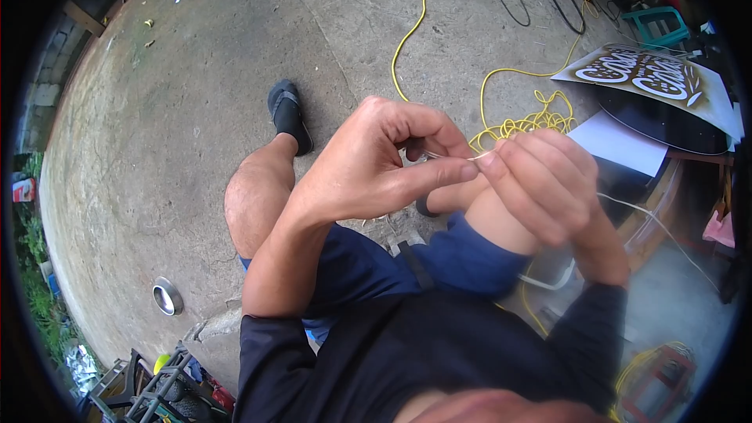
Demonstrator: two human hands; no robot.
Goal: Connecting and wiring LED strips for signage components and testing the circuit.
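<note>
Both hands are raised close together over my lap. Between their fingertips runs a thin pale wire (475, 158), only a short length of which shows. My left hand (384, 160) pinches it with thumb and fingers, the thumb pointing right. My right hand (544, 184) is closed on the same wire, its fingers curled and its thumb tip almost touching the left thumb. The wire's ends are hidden by the hands. Just beyond the right hand, a tangled yellow cord (540, 117) lies on the floor.
Flat lettered panels (650, 78) rest at the right above a white sheet (619, 141). A white cable (658, 223) trails nearby. A teal stool (659, 27) stands far right. On the concrete floor at left sits a metal bowl (167, 296). Metal frames (157, 384) stand lower left.
</note>
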